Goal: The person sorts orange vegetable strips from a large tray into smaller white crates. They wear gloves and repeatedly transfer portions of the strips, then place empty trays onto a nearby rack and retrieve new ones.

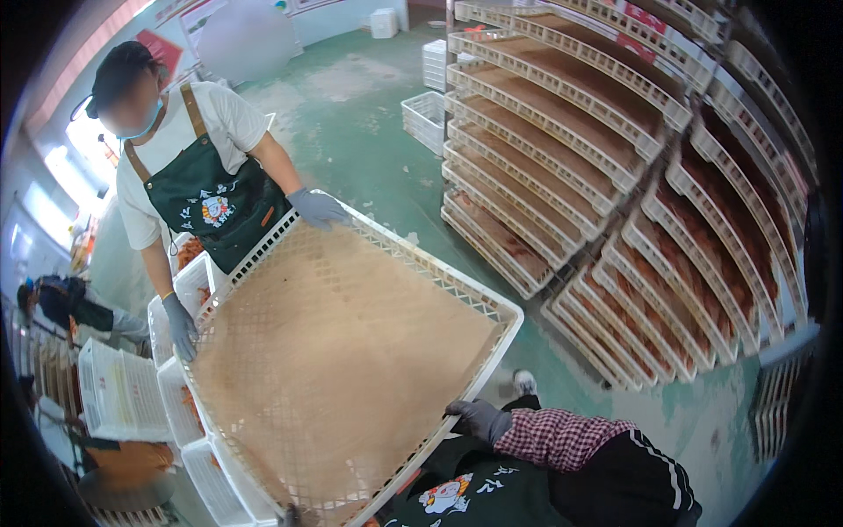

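A large white plastic mesh tray, lined with a tan sheet, spans the space before me at a slant. My gloved right hand grips its near right rim, fingers hooked over the edge. At the bottom of the view, only the dark gloved fingertips of my left hand show, on the tray's near left edge; the rest is cut off. Across from me, a co-worker in an apron holds the far side with a gloved hand at the corner and another gloved hand on the left rim.
Racks of stacked white trays stand on the right; the nearer trays hold reddish-brown food pieces. White crates with orange-brown pieces stand beneath the tray's left side. Other people are farther left. A white basket sits on the green floor.
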The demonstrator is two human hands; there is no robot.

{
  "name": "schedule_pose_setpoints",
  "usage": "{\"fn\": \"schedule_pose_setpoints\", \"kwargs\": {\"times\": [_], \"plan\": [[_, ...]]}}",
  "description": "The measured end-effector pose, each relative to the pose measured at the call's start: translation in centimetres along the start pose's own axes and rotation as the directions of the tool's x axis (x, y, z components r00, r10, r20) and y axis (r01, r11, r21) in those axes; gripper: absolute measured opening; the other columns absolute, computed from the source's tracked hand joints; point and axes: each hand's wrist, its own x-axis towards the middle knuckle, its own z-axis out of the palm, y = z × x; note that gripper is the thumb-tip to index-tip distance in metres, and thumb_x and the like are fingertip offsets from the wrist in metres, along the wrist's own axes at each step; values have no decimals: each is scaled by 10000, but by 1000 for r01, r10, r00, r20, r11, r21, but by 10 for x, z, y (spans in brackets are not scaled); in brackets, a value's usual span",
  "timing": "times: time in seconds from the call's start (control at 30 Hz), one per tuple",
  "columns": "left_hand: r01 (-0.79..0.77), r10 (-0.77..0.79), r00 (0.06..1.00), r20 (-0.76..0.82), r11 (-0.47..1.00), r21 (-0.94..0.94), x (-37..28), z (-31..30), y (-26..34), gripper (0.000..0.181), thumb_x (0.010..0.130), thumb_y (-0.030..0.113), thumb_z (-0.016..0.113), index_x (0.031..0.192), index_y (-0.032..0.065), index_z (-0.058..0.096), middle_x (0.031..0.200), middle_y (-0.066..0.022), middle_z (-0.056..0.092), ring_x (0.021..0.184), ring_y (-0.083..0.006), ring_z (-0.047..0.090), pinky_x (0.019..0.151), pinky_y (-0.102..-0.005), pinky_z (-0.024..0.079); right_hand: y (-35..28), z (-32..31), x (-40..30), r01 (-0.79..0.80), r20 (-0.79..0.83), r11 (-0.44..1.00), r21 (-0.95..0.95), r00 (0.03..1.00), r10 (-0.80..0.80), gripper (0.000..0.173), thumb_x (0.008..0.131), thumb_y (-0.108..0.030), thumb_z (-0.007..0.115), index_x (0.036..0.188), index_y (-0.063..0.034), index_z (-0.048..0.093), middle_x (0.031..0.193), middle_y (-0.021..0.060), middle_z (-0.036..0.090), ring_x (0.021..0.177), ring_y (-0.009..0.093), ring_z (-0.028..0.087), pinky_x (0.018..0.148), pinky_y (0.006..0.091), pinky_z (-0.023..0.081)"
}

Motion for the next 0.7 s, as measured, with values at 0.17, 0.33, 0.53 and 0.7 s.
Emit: {"fn": "schedule_pose_setpoints", "kwargs": {"times": [0.17,0.33,0.53,0.7], "plan": [[-78,74,994,-75,995,-64,-41,69,-21,415,840,93,603,1239,44,502,925,-102,606,773,-227,639,659,-347,564,-47,-78,59,21,73,999,-30,997,-19,285,846,-215,650,1058,-28,607,966,85,636,875,204,633,812,351,538],[-23,12,995,-96,994,-111,-73,103,-43,466,814,2,552,1271,42,472,915,-95,611,731,-220,650,644,-342,587,-94,-101,63,-29,63,997,-65,997,34,357,814,-276,675,1059,-29,594,930,70,641,810,205,630,743,307,530],[-51,41,991,-128,996,-71,-96,133,-40,597,788,-15,570,1359,21,401,1029,-70,595,718,-124,553,593,-230,466,-115,-118,47,137,105,934,-329,989,-108,279,855,-264,637,986,-18,635,890,82,644,775,176,617,704,304,513],[-38,43,988,-150,999,38,-110,155,-22,625,848,70,588,1417,-7,342,1192,-106,554,949,-157,558,797,-260,472,-81,-140,72,-70,44,991,111,997,66,210,850,-231,643,926,-36,657,856,75,651,738,197,634,682,348,530]]}}
